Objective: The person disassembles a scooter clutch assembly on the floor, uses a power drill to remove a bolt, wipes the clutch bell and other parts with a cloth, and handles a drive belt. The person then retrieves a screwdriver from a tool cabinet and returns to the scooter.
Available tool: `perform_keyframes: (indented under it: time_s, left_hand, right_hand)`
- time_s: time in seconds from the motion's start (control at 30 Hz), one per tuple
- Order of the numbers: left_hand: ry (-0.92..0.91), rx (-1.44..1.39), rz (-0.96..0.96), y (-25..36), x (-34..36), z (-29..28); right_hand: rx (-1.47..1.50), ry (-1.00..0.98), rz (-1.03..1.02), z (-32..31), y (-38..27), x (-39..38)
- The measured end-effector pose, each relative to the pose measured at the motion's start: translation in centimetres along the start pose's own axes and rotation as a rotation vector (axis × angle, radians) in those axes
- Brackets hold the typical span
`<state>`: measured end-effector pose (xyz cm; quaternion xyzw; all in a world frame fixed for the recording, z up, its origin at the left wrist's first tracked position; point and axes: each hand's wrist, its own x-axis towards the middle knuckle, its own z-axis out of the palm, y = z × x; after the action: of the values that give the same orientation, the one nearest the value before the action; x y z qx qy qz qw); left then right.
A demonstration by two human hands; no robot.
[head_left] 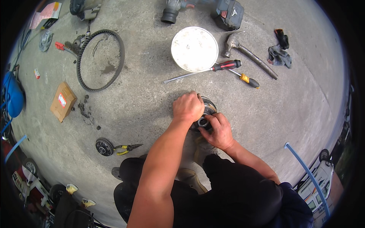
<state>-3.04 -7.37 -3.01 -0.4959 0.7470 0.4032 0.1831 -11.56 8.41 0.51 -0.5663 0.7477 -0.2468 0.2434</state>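
A dark round metal part (208,104) with a smaller ring (202,122) at its middle is held low in front of me. My left hand (187,106) is closed on its upper left side, fingers curled and partly hidden. My right hand (218,131) grips it from the lower right, thumb and fingers around the small ring. Just beyond lie a red-black screwdriver (226,65), a yellow-black screwdriver (249,80) and a claw hammer (253,57). A toothed round part (104,146) and yellow-handled pliers (125,149) rest to my left.
A white lid (194,47), drive belt (120,60), power tool with battery (228,14), gloves (280,56) and cardboard packet (62,101) lie around on the concrete. A blue machine (13,94) and parked vehicles line the left edge; another vehicle (319,180) is at lower right.
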Motion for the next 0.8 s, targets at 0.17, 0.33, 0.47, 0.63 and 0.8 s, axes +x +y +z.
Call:
perform_keyframes:
  time_s: [0.17, 0.33, 0.47, 0.63, 0.8]
  left_hand:
    - [-0.009, 0.005, -0.010, 0.1, 0.0, -0.1]
    - [-0.014, 0.006, -0.011, 0.1, -0.1, -0.1]
    - [-0.009, 0.004, -0.011, 0.1, -0.1, -0.2]
    - [-0.006, 0.008, -0.007, 0.1, -0.1, -0.2]
    - [-0.008, 0.003, -0.003, 0.1, 0.0, -0.2]
  right_hand:
    - [-0.022, 0.026, 0.002, 0.2, 0.0, 0.0]
    - [-0.076, 0.043, 0.030, 0.4, -0.2, 0.0]
    - [-0.109, -0.019, 0.034, -0.1, -0.5, 0.1]
    - [-0.090, -0.044, -0.011, -0.7, -0.6, 0.3]
    - [-0.084, -0.021, -0.010, -0.3, -0.4, 0.2]
